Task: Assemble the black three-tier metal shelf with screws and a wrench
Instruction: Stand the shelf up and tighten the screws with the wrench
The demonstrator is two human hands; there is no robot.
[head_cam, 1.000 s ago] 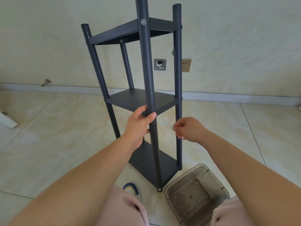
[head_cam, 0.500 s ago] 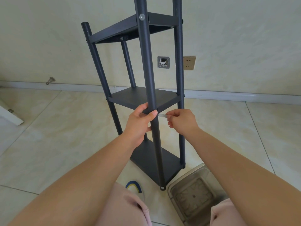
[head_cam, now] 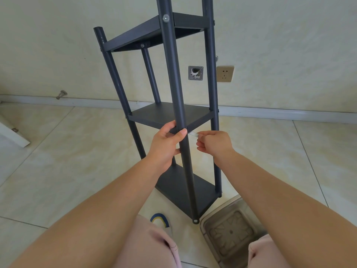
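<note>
Fingers [head_cam: 174, 132] of our left hand [head_cam: 166, 146] are curled around the front post [head_cam: 173, 84] of the black three-tier shelf [head_cam: 170, 115], gripping it at the level of the middle tier. Our right hand [head_cam: 214, 145] pinches a small flat silver wrench [head_cam: 193, 134] between thumb and fingertips; its far end reaches the front post just beside the left thumb, at the corner of the middle tier. We see the shelf standing upright on the tiled floor [head_cam: 58, 151], close to the wall [head_cam: 289, 45]. A silver screw [head_cam: 165, 18] sits in the front post at the top tier. A clear plastic container [head_cam: 229, 231] rests on the floor just beside the shelf's base, and a wall socket [head_cam: 225, 73] lies behind the shelf.
</note>
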